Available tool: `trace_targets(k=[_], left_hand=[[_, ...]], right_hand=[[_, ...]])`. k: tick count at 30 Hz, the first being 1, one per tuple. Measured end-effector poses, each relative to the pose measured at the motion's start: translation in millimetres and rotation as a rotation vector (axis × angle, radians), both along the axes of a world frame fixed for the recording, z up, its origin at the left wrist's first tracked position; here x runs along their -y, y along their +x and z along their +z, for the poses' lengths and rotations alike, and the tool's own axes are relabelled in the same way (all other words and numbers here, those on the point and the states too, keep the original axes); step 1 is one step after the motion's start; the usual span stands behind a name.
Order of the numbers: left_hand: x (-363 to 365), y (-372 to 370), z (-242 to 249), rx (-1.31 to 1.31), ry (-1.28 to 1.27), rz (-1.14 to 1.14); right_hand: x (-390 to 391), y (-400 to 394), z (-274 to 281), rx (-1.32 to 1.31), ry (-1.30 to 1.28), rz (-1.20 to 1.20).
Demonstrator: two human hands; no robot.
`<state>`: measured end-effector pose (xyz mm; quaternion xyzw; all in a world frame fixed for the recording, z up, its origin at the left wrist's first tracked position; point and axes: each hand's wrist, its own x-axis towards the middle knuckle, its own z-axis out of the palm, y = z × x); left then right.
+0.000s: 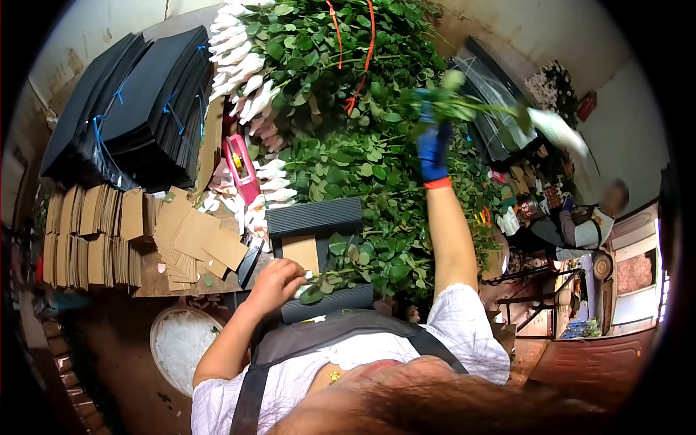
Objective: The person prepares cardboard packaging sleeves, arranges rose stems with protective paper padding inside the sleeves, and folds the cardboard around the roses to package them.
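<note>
My left hand (277, 281), bare, is closed around the white-covered head of a rose (303, 288). That rose's leafy stem lies to the right over a black corrugated sheet (313, 216) with a brown cardboard piece (301, 254) on it. In a blue glove, my right hand (435, 148) is raised over the pile and closed on the stem of another rose (500, 112). Its head, in a white sleeve (557, 130), points right and is smeared by motion. Beneath lies a big pile of leafy roses (348, 156), many heads sleeved in white.
Left of the pile are a pink tape dispenser (241, 170), loose cardboard pieces (192, 239) and cardboard stacks (94, 232). Black sheet bundles (156, 109) stand behind. A round tub (181, 346) of white material sits below the table edge. Another person (591, 225) sits far right.
</note>
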<state>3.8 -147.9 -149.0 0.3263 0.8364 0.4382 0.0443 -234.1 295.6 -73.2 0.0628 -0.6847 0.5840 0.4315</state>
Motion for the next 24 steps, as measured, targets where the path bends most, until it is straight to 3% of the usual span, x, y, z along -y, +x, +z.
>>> trace_targets(k=[1,3,5,6,8,10,12,14,16,18,20,22,24], left_hand=[[-0.8,1.0,0.6,-0.005,0.002,0.007],[-2.0,-2.4,1.6,-0.024,0.002,0.009],[-1.0,-0.6,0.9,-0.031,-0.006,0.001],[-1.6,-0.1,1.1,-0.037,0.003,0.004],[-1.7,-1.7,0.0,-0.079,0.034,-0.009],[3.0,2.2,-35.9,-0.109,-0.058,0.056],[10.0,3.2,-71.7,0.173,0.027,0.119],[2.2,-0.3,-42.7,0.101,0.207,-0.013],[2.0,3.5,-40.3,0.506,0.273,0.101],[4.2,-1.9,-28.2,0.444,0.182,0.09],[2.5,-2.2,-28.2,0.649,0.361,0.19],[-5.5,0.1,-23.4,0.445,0.494,0.194],[-2.5,-3.2,-21.1,0.453,0.39,0.152]], right_hand=[[14.3,-6.4,-4.1,0.2,0.309,-0.2],[41.1,-9.5,3.6,0.108,0.933,-0.358],[85.1,6.0,40.7,-0.335,0.974,-0.074],[118.7,35.0,84.9,-0.396,0.937,0.049],[136.1,60.0,94.2,-0.359,1.237,0.075],[137.1,92.4,88.4,-0.355,1.408,0.082],[133.0,135.6,89.8,-0.194,1.511,0.068],[121.1,175.7,78.4,0.111,1.68,0.104],[106.7,205.4,64.6,0.397,1.761,0.13],[88.6,225.3,46.7,0.657,1.761,0.139],[64.8,242.8,33.2,0.671,1.762,0.074],[52.4,250.9,14.7,0.721,1.751,0.07],[46.5,255.9,-3.5,0.82,1.72,0.124]])
